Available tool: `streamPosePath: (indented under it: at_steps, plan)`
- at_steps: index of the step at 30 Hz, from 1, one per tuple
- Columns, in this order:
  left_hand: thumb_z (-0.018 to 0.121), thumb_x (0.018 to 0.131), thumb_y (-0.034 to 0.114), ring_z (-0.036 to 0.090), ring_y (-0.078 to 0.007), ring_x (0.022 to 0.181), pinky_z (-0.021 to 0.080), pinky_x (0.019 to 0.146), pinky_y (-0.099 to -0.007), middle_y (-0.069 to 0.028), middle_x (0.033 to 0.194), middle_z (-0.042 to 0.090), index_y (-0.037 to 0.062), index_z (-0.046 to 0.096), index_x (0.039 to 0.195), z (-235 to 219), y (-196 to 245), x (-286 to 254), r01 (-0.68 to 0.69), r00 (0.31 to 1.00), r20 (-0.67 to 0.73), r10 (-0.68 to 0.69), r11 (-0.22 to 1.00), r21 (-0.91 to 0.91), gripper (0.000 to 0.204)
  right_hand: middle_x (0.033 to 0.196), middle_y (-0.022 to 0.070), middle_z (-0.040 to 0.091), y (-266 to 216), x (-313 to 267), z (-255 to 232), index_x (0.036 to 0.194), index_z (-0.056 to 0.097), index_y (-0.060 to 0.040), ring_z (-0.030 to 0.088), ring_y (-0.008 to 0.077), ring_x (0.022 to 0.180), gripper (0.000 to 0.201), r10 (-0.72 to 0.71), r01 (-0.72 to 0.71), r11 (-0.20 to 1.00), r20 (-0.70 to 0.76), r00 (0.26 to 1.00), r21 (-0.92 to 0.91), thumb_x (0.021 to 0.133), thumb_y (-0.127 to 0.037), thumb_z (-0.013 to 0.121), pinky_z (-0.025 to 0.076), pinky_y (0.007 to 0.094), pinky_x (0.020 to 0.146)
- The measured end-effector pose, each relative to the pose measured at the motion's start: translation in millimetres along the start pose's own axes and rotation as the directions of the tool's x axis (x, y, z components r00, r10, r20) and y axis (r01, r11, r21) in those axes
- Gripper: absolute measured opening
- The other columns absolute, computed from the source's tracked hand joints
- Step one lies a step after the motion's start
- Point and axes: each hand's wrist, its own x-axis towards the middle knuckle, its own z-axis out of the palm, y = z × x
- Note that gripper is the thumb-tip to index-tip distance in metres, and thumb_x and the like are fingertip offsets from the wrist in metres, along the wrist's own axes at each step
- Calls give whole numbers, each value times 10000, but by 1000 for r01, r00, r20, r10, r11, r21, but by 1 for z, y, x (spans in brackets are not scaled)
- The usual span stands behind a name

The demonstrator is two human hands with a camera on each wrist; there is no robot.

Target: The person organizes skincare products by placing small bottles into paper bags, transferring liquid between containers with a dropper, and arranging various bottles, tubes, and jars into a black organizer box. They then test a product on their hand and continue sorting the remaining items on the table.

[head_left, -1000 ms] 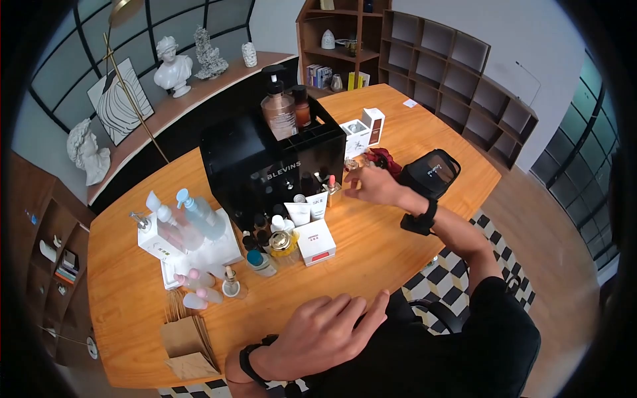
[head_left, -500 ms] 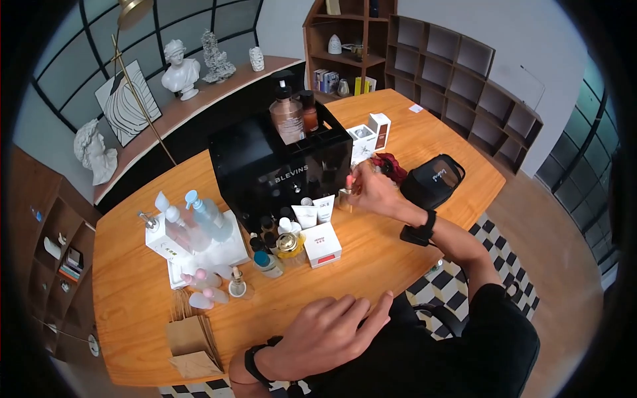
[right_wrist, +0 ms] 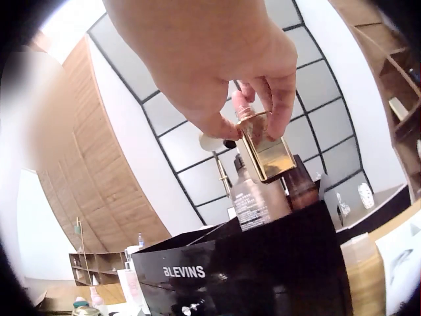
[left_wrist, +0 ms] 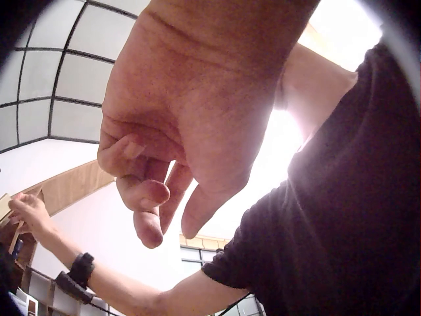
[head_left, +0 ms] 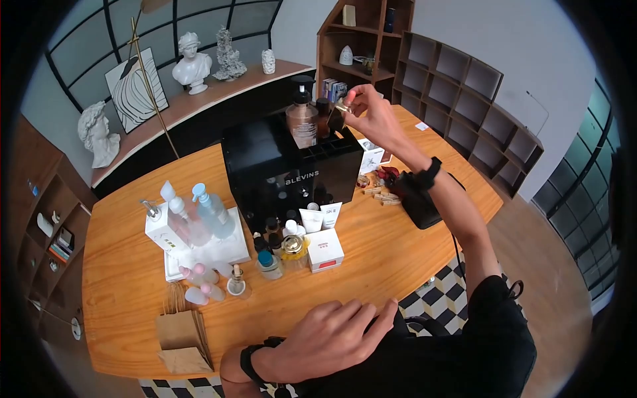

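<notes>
Between thumb and fingers, my right hand (head_left: 379, 121) pinches a small rectangular glass bottle (right_wrist: 273, 158) with gold edges and a pink top. It holds the bottle up over the right end of the black BLEVINS cosmetics box (head_left: 265, 189). In the box's open top stand a pinkish bottle with a black pump (head_left: 304, 125) and a dark brown bottle (right_wrist: 301, 187); in the right wrist view the held bottle partly overlaps both. Near the front edge of the table, my left hand (head_left: 325, 337) holds nothing, its fingers loosely bent.
White tubes (head_left: 312, 219), a white box (head_left: 325, 251) and several small bottles stand before the cosmetics box. Pump bottles (head_left: 212, 219) stand on a white tray (head_left: 232, 255) at left. Brown paper bags (head_left: 182, 338) lie front left; a black pouch (head_left: 418, 205) sits at right.
My right hand has reached down to the table beside the box, taken hold of the small bottle and lifted it above the box's right end. The left hand has stayed much the same.
</notes>
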Motion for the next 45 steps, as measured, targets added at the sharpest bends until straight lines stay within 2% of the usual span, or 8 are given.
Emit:
streamPosePath:
  at_steps: [6, 10, 19, 23, 28, 33, 40, 45]
  plan:
    - [688, 879, 110, 616, -116, 694, 471, 553, -261, 2, 752, 531, -22, 733, 1245, -4, 0, -4, -35, 999, -26, 36, 999, 29, 392, 887, 213, 767, 32, 5, 41, 1280, 567, -35, 742, 442, 887, 535, 67, -63, 954, 5, 998, -293, 871, -336, 735, 578, 522, 813]
    - [688, 878, 112, 608, -113, 692, 470, 553, -262, 4, 756, 516, -23, 732, 1244, -7, -1, -4, -18, 999, -27, 18, 1000, 1, 393, 912, 153, 792, 28, -2, 58, 1347, 565, -66, 756, 404, 894, 649, 137, -89, 880, 70, 988, -466, 865, -433, 798, 577, 497, 800]
    - [695, 874, 123, 605, -113, 697, 466, 550, -262, -1, 766, 512, -36, 723, 1251, -7, -3, -2, -24, 1000, -7, 24, 1000, 11, 410, 907, 221, 769, 5, -23, 40, 1292, 634, -14, 755, 432, 860, 567, 66, -62, 910, -4, 998, -411, 946, -442, 771, 580, 523, 743]
    - [814, 926, 239, 609, -109, 651, 505, 561, -283, 6, 749, 496, 12, 736, 1308, -1, -5, 1, 0, 1000, 17, 0, 1000, 8, 451, 847, 156, 767, -12, -65, 15, 1152, 743, -17, 710, 311, 645, 347, -27, 2, 971, -100, 995, -238, 970, -311, 770, 551, 420, 632]
    - [767, 923, 184, 602, -116, 681, 500, 553, -269, -5, 791, 541, -12, 725, 1291, 20, -3, -3, 4, 1000, 9, -4, 1000, 5, 420, 832, 95, 757, -17, -137, -3, 1027, 777, 1, 654, 244, 600, 228, 258, -230, 962, 215, 942, -148, 980, -221, 752, 529, 356, 607]
    - [716, 862, 131, 598, -128, 700, 450, 543, -266, -25, 793, 602, -53, 713, 1232, 39, -4, -3, 9, 1000, 26, -10, 1000, 14, 413, 931, 114, 742, -20, -196, 2, 1063, 771, -11, 670, 161, 696, 160, 30, -34, 999, 534, 845, -1, 968, -139, 768, 498, 291, 529]
    - [714, 824, 137, 593, -143, 700, 408, 540, -273, -45, 781, 638, -84, 695, 1222, 46, -1, -5, -21, 999, 46, 19, 999, 41, 456, 1371, 137, 620, -45, -215, 29, 1192, 684, -63, 734, 347, 835, 399, -193, 242, 970, 545, 816, -18, 913, -307, 833, 590, 431, 641]
    - [718, 830, 143, 599, -146, 723, 408, 545, -268, -58, 809, 648, -87, 693, 1237, 45, 1, -6, -16, 998, 53, 15, 1000, 18, 468, 1398, 169, 615, -50, -214, 49, 1164, 647, -12, 744, 345, 809, 478, -212, 335, 937, 595, 775, -102, 882, -333, 860, 580, 424, 603]
